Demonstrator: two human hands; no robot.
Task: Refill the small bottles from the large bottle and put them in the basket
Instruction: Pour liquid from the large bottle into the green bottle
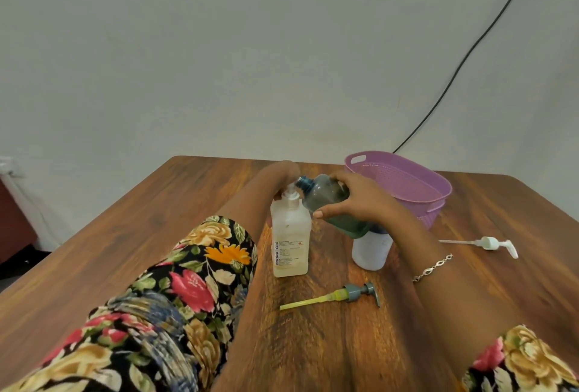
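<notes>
A clear square small bottle (290,244) with a printed label stands upright at the table's middle, its white neck open. My left hand (283,173) reaches behind it and grips it near the neck, the fingers mostly hidden. My right hand (360,200) grips a tinted grey-blue large bottle (329,200) holding green liquid. That bottle is tilted to the left, and its open mouth is just above the clear bottle's neck. A white small bottle (371,250) stands upright under my right wrist. The purple basket (438,184) sits at the back right, and nothing shows inside it.
Two pump heads lie on the wooden table (156,219): a grey pump with a yellow tube (347,294) in front of the bottles, and a white pump (488,243) to the right. A black cable (470,53) runs down the wall behind the basket.
</notes>
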